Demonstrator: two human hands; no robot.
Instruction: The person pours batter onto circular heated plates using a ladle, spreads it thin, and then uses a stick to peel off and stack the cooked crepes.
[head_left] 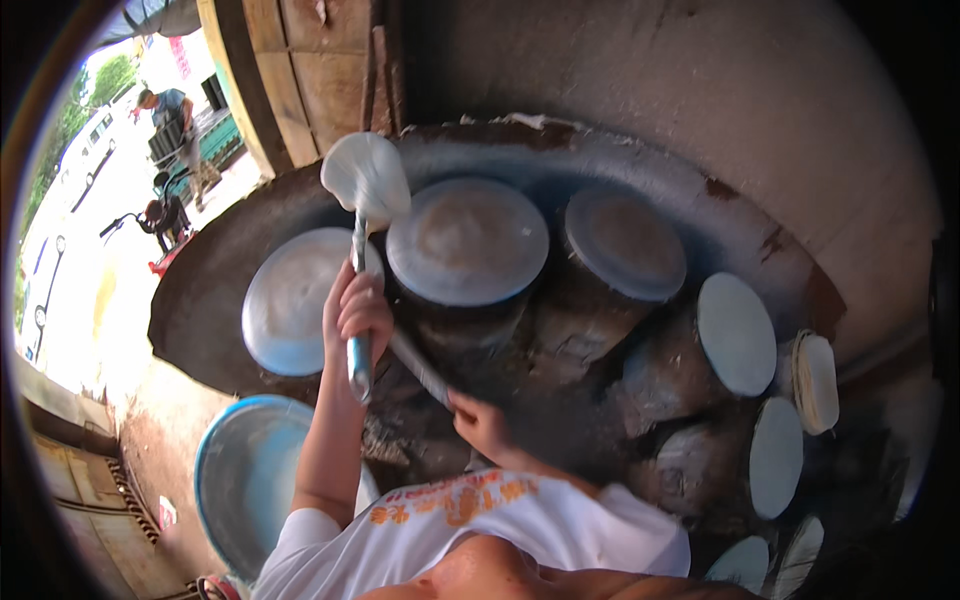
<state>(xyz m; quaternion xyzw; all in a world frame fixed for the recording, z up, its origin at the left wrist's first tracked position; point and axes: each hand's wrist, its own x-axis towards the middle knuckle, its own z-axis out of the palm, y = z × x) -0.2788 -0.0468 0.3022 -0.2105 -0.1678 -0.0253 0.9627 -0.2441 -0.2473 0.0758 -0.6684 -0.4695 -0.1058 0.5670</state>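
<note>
My left hand (358, 315) is closed round the handle of a batter-coated ladle (365, 178), whose pale head is raised over the gap between two round griddles (300, 300) (465, 240). My right hand (480, 425), lower and further right, is closed on a long, thin, flat tool (420, 370) that reaches up behind my left wrist; its far end is hidden. More round griddle (625, 235) tops on dark stands follow the curved metal rim (520, 135) to the right, some with pale surfaces (737, 335).
A large blue-rimmed basin (225, 430) sits at lower left. A stack of pale rounds (812, 380) is at right. A wall (700, 80) and wooden post stand behind. Outside at left, a person (170, 135) carries dark objects beside a cart (215, 140), near parked vehicles.
</note>
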